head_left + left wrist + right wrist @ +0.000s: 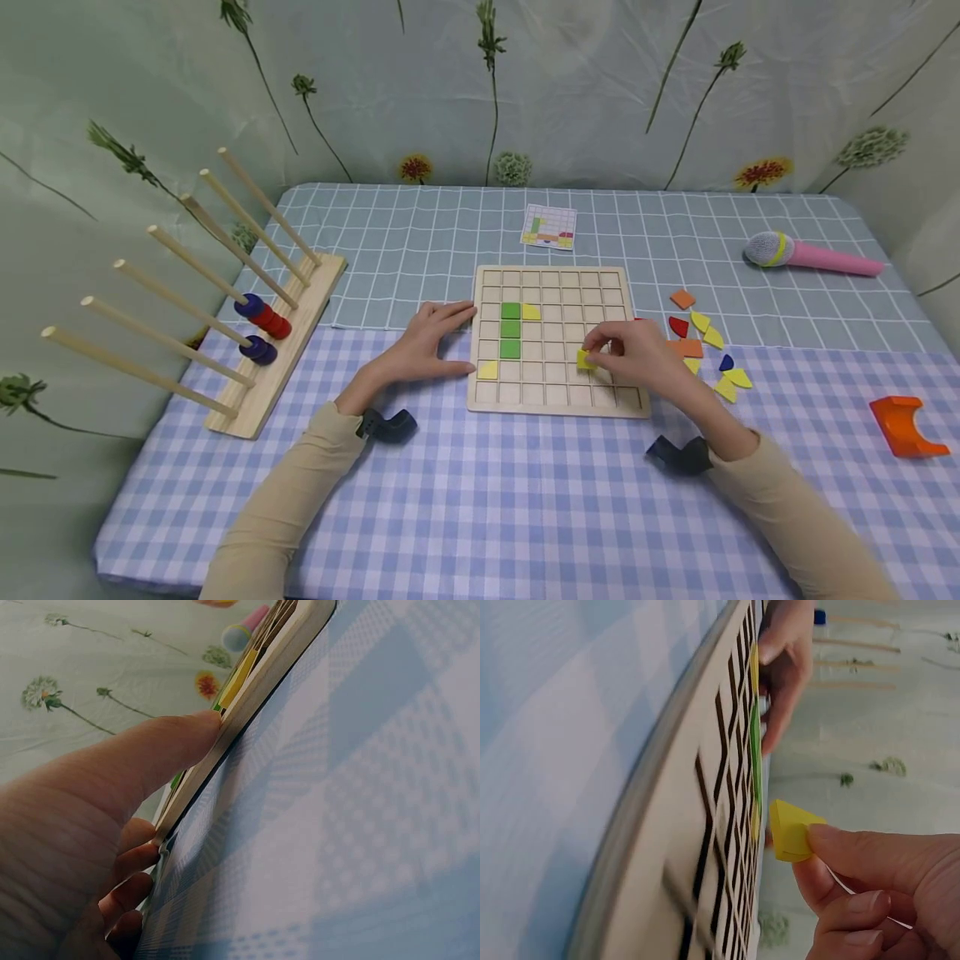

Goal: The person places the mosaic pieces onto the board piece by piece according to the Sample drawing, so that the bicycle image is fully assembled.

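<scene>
In my head view, the bare right hand (639, 354) reaches in from the right and pinches a small yellow block with a pointy corner (584, 360) over the right half of the pale wooden grid board (553, 397); the bare left hand (426, 343), fingers spread, is farther away, at its left edge; in my left wrist view, its thumb rests there, holding no block; in my right wrist view, the block tilts above the board, I can't tell its long side, other fingers curled

text: 0 legible | labels: 0 | brands: 0 | numbers: 0 | signs: 0 | all 3 views
</scene>
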Available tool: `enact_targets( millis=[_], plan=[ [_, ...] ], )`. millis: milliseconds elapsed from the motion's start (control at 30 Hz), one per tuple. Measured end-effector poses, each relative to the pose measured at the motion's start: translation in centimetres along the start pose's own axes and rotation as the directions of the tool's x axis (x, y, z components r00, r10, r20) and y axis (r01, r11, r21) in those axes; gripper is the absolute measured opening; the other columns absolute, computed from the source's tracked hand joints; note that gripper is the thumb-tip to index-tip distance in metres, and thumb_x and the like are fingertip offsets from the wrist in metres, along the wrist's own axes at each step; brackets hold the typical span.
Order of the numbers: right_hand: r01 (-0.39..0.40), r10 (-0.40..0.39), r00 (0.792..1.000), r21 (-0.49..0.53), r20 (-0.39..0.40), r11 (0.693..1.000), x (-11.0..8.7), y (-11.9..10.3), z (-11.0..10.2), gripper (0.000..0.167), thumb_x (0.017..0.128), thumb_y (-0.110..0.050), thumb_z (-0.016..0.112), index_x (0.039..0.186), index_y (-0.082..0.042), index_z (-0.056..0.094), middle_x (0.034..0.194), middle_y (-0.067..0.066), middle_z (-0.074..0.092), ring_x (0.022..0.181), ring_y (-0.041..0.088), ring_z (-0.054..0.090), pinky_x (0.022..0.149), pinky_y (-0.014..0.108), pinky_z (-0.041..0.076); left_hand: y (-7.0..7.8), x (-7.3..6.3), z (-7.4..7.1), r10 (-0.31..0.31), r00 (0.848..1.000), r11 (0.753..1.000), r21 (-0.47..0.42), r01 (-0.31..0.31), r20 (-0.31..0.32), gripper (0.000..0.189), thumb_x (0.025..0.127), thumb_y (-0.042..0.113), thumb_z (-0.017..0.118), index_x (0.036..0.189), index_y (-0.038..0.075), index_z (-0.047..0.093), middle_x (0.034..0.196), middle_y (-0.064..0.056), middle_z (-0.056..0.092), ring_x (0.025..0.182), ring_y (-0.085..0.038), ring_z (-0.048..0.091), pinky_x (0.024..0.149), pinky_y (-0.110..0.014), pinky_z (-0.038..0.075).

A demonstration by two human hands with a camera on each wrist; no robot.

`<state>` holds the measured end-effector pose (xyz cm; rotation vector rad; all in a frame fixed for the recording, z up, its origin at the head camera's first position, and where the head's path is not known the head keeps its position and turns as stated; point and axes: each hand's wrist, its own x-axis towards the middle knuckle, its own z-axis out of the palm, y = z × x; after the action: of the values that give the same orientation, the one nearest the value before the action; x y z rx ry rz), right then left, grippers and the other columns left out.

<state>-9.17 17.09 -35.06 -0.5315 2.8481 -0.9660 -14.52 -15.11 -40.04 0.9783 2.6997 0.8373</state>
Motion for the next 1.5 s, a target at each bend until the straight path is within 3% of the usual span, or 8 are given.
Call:
enact_targets(
  millis=[333, 633, 867, 1167, 1500],
  plan=[
    [0.048, -0.053, 0.997, 0.095, 0.052, 0.994, 2.5, -2.7, 2.9, 0.005, 0.079, -0.006, 0.07, 0.083, -0.007, 0.07, 0.075, 0.005, 0.069, 0.057, 0.01, 0.042, 0.054, 0.018, 0.033, 0.0, -0.1, -0.1, -0.011, 1.0, 1.0, -0.008, 0.011, 0.001, 0.085, 0.076, 0.039, 0.074, 0.146, 0.012, 0.034, 0.152, -0.006, 0.033, 0.124, -0.028, 0.032, 0.1, -0.049, 0.027],
    [0.04, -0.05, 0.997, 0.17, 0.053, 0.985, 3.1, -3.8, 4.7, 0.005, 0.078, -0.004, 0.068, 0.081, -0.006, 0.07, 0.074, 0.005, 0.068, 0.055, 0.009, 0.045, 0.053, 0.018, 0.036, 0.0, 0.2, 0.1, -0.007, 1.0, 1.0, 0.003, 0.007, 0.013, 0.085, 0.077, 0.041, 0.074, 0.147, 0.014, 0.033, 0.153, -0.005, 0.032, 0.125, -0.026, 0.032, 0.101, -0.048, 0.027],
    [0.029, -0.036, 0.999, 0.165, 0.04, 0.986, 3.5, -4.5, 5.7, 0.005, 0.08, -0.005, 0.067, 0.082, -0.008, 0.07, 0.074, 0.004, 0.068, 0.057, 0.009, 0.048, 0.056, 0.019, 0.039, 0.2, 0.1, -0.1, -0.018, 1.0, 1.0, 0.003, 0.018, 0.017, 0.087, 0.076, 0.042, 0.074, 0.147, 0.014, 0.033, 0.153, -0.004, 0.032, 0.125, -0.027, 0.032, 0.101, -0.049, 0.027],
    [0.011, -0.018, 0.999, 0.136, 0.047, 0.991, 3.4, -5.1, 6.2, 0.003, 0.082, -0.009, 0.068, 0.083, -0.01, 0.071, 0.074, 0.001, 0.068, 0.059, 0.008, 0.051, 0.059, 0.02, 0.041, -0.2, 0.0, 0.1, 0.017, 1.0, 1.0, 0.011, -0.017, -0.024, 0.087, 0.075, 0.044, 0.074, 0.145, 0.01, 0.036, 0.15, -0.008, 0.036, 0.122, -0.027, 0.034, 0.097, -0.048, 0.029],
    [0.044, -0.045, 0.999, 0.079, 0.018, 0.996, 3.1, -5.2, 6.3, 0.005, 0.081, -0.012, 0.07, 0.077, -0.012, 0.071, 0.074, 0.0, 0.069, 0.063, 0.008, 0.053, 0.063, 0.021, 0.043, 0.2, 0.0, -0.2, -0.02, 1.0, 1.0, 0.01, 0.02, 0.013, 0.086, 0.076, 0.04, 0.074, 0.147, 0.013, 0.033, 0.153, -0.006, 0.032, 0.125, -0.027, 0.032, 0.101, -0.049, 0.028]
  ],
)
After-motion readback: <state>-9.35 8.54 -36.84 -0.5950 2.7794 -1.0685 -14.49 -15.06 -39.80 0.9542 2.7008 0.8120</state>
